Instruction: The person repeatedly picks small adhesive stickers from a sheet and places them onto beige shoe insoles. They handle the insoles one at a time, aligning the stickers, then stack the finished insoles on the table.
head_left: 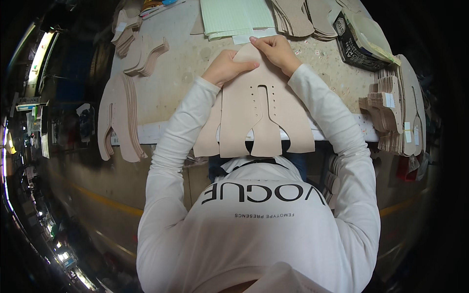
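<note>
A beige shoe upper piece (239,102) with a slot and two rows of small holes lies before me, its lower lobes hanging past the table's near edge. Another beige piece (209,132) shows partly beneath it on the left. My left hand (229,68) grips the upper piece near its far left edge, thumb on top and fingers hidden below. At the far rounded tip, my right hand (277,52) pinches the same piece between thumb and fingers.
Stacks of similar beige pieces hang over the table edge at left (122,112) and right (408,107). Smaller cut pieces (144,53) lie far left. Pale green sheets (237,19) lie beyond my hands. A black box (361,46) stands far right on the worn table (181,83).
</note>
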